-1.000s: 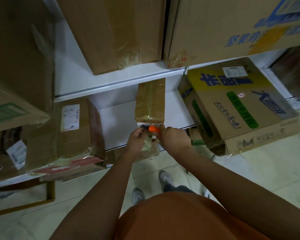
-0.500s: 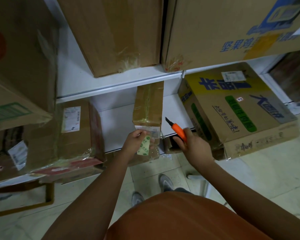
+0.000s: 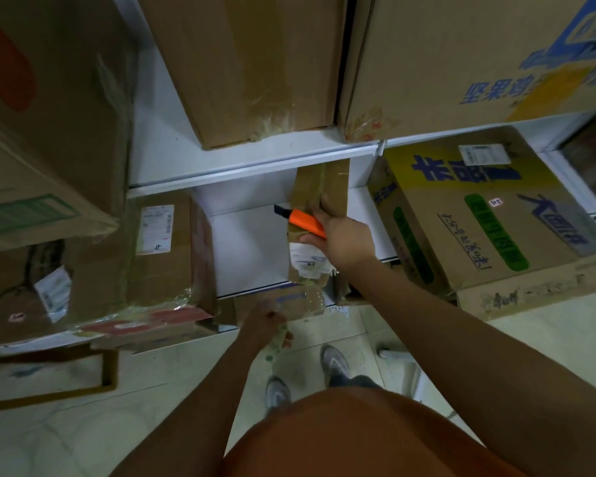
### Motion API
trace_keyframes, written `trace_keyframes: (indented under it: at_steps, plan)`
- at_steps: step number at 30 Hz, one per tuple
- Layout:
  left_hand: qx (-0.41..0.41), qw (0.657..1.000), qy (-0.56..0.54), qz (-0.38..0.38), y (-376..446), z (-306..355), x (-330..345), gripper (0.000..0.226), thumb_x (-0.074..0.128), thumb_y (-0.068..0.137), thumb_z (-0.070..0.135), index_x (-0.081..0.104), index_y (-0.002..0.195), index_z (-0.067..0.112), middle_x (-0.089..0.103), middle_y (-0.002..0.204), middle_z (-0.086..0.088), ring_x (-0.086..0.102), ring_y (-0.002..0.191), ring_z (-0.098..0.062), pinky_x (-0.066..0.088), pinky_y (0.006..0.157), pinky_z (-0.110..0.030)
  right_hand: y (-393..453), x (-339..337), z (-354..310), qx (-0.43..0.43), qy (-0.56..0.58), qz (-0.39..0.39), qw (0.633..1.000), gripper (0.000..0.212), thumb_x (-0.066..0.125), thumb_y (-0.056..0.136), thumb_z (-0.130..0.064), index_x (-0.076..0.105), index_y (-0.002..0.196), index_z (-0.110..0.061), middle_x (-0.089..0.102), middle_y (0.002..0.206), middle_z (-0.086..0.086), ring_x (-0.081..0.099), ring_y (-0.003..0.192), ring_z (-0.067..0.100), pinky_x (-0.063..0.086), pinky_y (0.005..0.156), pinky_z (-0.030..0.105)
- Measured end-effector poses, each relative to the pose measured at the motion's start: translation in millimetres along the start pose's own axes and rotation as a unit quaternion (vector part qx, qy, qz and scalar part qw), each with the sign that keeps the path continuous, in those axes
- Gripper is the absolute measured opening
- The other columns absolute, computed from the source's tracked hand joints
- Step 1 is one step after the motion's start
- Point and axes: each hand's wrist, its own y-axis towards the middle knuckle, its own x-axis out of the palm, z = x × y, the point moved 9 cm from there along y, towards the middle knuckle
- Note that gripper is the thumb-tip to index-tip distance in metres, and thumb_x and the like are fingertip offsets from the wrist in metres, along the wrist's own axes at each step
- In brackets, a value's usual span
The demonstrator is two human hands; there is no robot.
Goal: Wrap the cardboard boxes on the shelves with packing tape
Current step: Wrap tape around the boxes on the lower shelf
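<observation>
glossy taped cardboard box (image 3: pixel 319 191), plastic knife (image 3: pixel 305 222), matt shelf (image 3: pixel 248 249)

seven cardboard boxes (image 3: pixel 319 215), one orange utility knife (image 3: pixel 305 222), two hands (image 3: pixel 346 241), two shoes (image 3: pixel 334 363)

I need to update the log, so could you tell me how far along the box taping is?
Done: the narrow box on the white shelf already carries tape. In hand: the right hand holds that box and an orange cutter; the left hand grips a tape strip. Left: whether neighbouring boxes need tape cannot be told.
</observation>
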Motion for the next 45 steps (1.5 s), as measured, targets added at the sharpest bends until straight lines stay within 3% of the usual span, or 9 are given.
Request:
trace_keyframes:
  at_steps: [6, 12, 16, 21, 24, 29, 32, 37, 45]
  plan:
    - [0.141, 0.989, -0.044, 0.021, -29.7, 69.3, -19.4, 0.021, 0.052, 0.102, 0.012, 0.068, 0.104, -0.002, 0.07, 0.075, -0.016, 0.068, 0.052, -0.019, 0.057, 0.051, -0.031, -22.3, -29.9, 1.2, 0.008, 0.215, 0.099, 0.972, 0.053, 0.062, 0.091, -0.053, 0.052, 0.135, -0.027, 0.06, 0.131, -0.004, 0.061, 0.105, 0.019, 0.05, 0.08, 0.035]
    - [0.255, 0.966, -0.05, -0.009, -73.2, 145.7, -38.3, 0.021, 0.053, 0.102, 0.01, 0.071, 0.105, 0.001, 0.074, 0.079, -0.017, 0.071, 0.064, -0.028, 0.051, 0.043, -0.027, -79.0, -27.9, -13.4, 0.056, 0.457, 0.022, 0.887, 0.032, 0.08, 0.079, -0.038, 0.071, 0.105, -0.021, 0.069, 0.089, -0.005, 0.061, 0.073, 0.002, 0.046, 0.066, 0.012]
    - [0.274, 0.961, -0.021, -0.032, -89.5, 173.0, -33.0, 0.02, 0.053, 0.102, 0.011, 0.071, 0.102, 0.003, 0.074, 0.079, -0.019, 0.065, 0.05, -0.024, 0.051, 0.04, -0.028, -86.3, -31.9, -12.2, 0.108, 0.535, 0.087, 0.833, 0.016, 0.082, 0.08, -0.026, 0.071, 0.089, -0.018, 0.068, 0.076, -0.007, 0.057, 0.061, -0.002, 0.044, 0.06, 0.01]
    - [0.291, 0.956, -0.023, -0.032, -96.4, 191.6, -38.0, 0.021, 0.052, 0.103, 0.016, 0.072, 0.11, 0.016, 0.075, 0.084, -0.018, 0.07, 0.072, -0.042, 0.053, 0.042, -0.027, -88.0, -43.1, -10.5, 0.137, 0.557, 0.133, 0.809, 0.012, 0.075, 0.085, -0.017, 0.068, 0.075, -0.018, 0.062, 0.06, -0.01, 0.051, 0.054, 0.002, 0.042, 0.057, 0.015]
    - [0.301, 0.95, 0.064, -0.047, -94.5, 195.6, -38.8, 0.037, 0.059, 0.1, 0.02, 0.057, 0.136, 0.027, 0.075, 0.107, -0.005, 0.074, 0.088, -0.02, 0.058, 0.053, -0.03, -88.7, -43.3, -1.6, 0.176, 0.578, 0.157, 0.782, 0.015, 0.074, 0.085, -0.017, 0.066, 0.073, -0.014, 0.055, 0.055, -0.008, 0.046, 0.05, 0.005, 0.041, 0.055, 0.018]
    - [0.363, 0.888, 0.281, 0.021, -108.8, 212.5, -54.5, 0.076, 0.069, 0.091, 0.038, 0.025, 0.152, 0.046, 0.069, 0.115, 0.008, 0.07, 0.069, -0.003, 0.06, 0.072, -0.028, -93.8, -36.5, 6.8, 0.241, 0.598, 0.156, 0.748, 0.013, 0.074, 0.084, -0.014, 0.066, 0.074, -0.012, 0.06, 0.061, 0.0, 0.05, 0.047, 0.006, 0.043, 0.056, 0.026]
    - [0.39, 0.848, 0.357, 0.037, -117.1, 223.5, -56.5, 0.076, 0.071, 0.087, 0.044, 0.03, 0.151, 0.044, 0.064, 0.13, 0.007, 0.066, 0.094, 0.001, 0.054, 0.088, -0.023, -94.5, -36.1, 9.4, 0.248, 0.576, 0.169, 0.761, 0.017, 0.073, 0.087, -0.019, 0.063, 0.073, -0.014, 0.057, 0.062, 0.002, 0.05, 0.052, 0.013, 0.043, 0.057, 0.03]
    - [0.408, 0.783, 0.454, 0.119, -108.4, 219.9, -90.0, 0.056, 0.069, 0.088, 0.05, 0.054, 0.14, 0.037, 0.073, 0.117, 0.003, 0.064, 0.09, -0.005, 0.037, 0.07, -0.009, -109.1, -38.3, 42.7, 0.313, 0.572, 0.223, 0.724, 0.018, 0.069, 0.089, -0.014, 0.059, 0.074, -0.012, 0.055, 0.066, 0.004, 0.051, 0.059, 0.016, 0.046, 0.056, 0.031]
    - [0.335, 0.792, 0.486, 0.158, -56.3, 191.8, -139.2, 0.047, 0.069, 0.085, 0.056, 0.069, 0.124, 0.029, 0.073, 0.117, -0.002, 0.067, 0.103, -0.02, 0.05, 0.086, -0.026, -115.1, -6.7, 64.8, 0.344, 0.585, 0.212, 0.703, 0.015, 0.07, 0.09, -0.017, 0.06, 0.079, -0.015, 0.051, 0.063, 0.001, 0.047, 0.055, 0.015, 0.043, 0.057, 0.031]
